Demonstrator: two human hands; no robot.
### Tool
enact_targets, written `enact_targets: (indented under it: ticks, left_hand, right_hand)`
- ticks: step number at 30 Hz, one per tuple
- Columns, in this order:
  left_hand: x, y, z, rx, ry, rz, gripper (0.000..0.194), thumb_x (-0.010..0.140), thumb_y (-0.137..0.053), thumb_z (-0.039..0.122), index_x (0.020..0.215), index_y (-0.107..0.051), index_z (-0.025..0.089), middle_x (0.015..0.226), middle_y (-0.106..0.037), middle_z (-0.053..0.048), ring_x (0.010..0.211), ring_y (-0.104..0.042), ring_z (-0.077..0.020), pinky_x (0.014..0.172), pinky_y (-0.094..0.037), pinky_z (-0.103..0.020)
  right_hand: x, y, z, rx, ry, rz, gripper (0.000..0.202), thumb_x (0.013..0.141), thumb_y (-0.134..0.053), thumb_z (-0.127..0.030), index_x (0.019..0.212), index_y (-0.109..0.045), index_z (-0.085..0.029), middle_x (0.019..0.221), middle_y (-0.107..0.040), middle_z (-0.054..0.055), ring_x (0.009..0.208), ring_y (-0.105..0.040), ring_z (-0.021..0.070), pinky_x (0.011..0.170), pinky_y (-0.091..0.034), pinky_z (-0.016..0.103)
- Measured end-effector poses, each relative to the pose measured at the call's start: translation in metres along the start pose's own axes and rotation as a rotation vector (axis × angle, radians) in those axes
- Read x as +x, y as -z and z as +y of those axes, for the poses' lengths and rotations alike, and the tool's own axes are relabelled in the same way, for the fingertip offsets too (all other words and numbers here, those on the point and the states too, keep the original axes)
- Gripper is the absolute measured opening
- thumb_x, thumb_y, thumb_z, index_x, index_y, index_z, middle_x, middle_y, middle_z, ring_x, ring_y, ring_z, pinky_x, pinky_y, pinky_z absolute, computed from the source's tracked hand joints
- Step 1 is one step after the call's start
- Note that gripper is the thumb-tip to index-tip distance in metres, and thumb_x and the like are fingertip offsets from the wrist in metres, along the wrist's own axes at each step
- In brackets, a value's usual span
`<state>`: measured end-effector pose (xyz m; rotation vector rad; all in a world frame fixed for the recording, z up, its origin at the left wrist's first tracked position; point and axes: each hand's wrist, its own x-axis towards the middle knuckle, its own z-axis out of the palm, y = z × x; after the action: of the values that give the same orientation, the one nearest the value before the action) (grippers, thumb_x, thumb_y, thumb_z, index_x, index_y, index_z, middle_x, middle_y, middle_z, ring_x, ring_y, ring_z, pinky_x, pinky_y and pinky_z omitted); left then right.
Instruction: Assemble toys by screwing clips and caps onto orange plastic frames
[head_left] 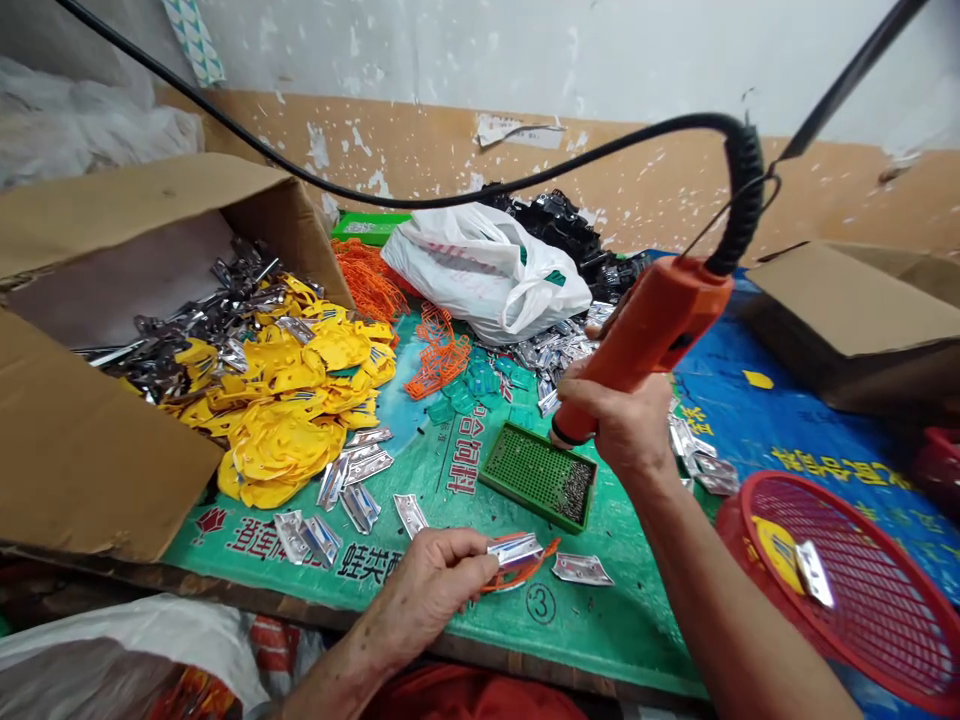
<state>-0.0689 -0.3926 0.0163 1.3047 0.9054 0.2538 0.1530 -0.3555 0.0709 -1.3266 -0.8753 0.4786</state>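
My left hand (450,572) is low in the middle, thumb and fingers closed on the end of a shiny silver part (516,549). An orange plastic part (536,570) lies under and around that silver part. My right hand (630,420) is wrapped round an orange electric screwdriver (649,330), tilted with its black cable end up. The driver's lower end is over the far side of a green perforated tray (517,468); its tip is hard to see. Small screws (576,487) are heaped at the tray's right end. Another silver part (583,569) lies just right of my left hand.
Yellow plastic parts (300,400) spill from a cardboard box (97,440) at left. Loose silver parts (360,465) lie nearby. A white bag (487,265) and orange parts (439,350) are behind the tray. At right are a red basket (862,540) and another box (847,300). A black cable (450,200) hangs across.
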Motion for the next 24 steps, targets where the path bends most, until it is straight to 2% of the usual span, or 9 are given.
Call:
enact_targets:
  ticks: [5,8,15,20,24]
  left_hand:
    - [0.0,-0.003,0.008,-0.081,0.058,-0.017,0.031,0.075,-0.057,0.035,0.092,-0.074,0.016,0.066,-0.059,0.002,0.056,-0.039,-0.0097,0.051,-0.026,-0.022]
    - [0.0,-0.005,0.011,-0.12,0.064,-0.01,0.03,0.073,-0.059,0.034,0.092,-0.075,0.016,0.066,-0.063,0.002,0.055,-0.039,-0.0092,0.05,-0.026,-0.022]
    - [0.004,-0.004,0.003,-0.118,0.086,-0.01,0.033,0.076,-0.058,0.037,0.098,-0.074,0.017,0.076,-0.069,-0.002,0.063,-0.048,-0.0118,0.052,-0.032,-0.021]
    - [0.004,-0.002,0.001,-0.086,0.098,-0.008,0.035,0.077,-0.059,0.039,0.099,-0.074,0.016,0.075,-0.066,-0.002,0.06,-0.043,-0.0106,0.051,-0.031,-0.021]
    - [0.005,-0.001,-0.001,-0.077,0.084,-0.032,0.035,0.08,-0.057,0.039,0.102,-0.073,0.017,0.075,-0.064,-0.001,0.065,-0.046,-0.0118,0.054,-0.033,-0.021]
  right_hand:
    - [-0.011,0.0,0.013,0.053,-0.009,0.012,0.046,0.053,-0.075,-0.02,0.098,-0.063,-0.019,0.062,-0.061,-0.005,0.052,-0.054,0.0135,0.054,-0.046,0.032]
    - [-0.016,0.002,0.019,0.065,0.008,0.028,0.054,0.053,-0.076,-0.019,0.105,-0.062,-0.02,0.062,-0.062,-0.005,0.052,-0.055,0.014,0.055,-0.047,0.033]
    - [-0.021,-0.002,0.02,0.078,0.04,0.082,0.033,0.052,-0.076,-0.018,0.084,-0.066,-0.017,0.06,-0.062,-0.004,0.051,-0.054,0.0128,0.049,-0.046,0.03]
    - [-0.021,0.0,0.017,0.069,0.027,0.094,0.036,0.053,-0.075,-0.019,0.088,-0.066,-0.018,0.061,-0.062,-0.005,0.052,-0.055,0.0132,0.051,-0.047,0.031]
    - [-0.021,0.005,0.013,0.048,0.024,0.116,0.026,0.054,-0.075,-0.018,0.077,-0.065,-0.019,0.062,-0.062,-0.004,0.054,-0.056,0.0138,0.056,-0.048,0.033]
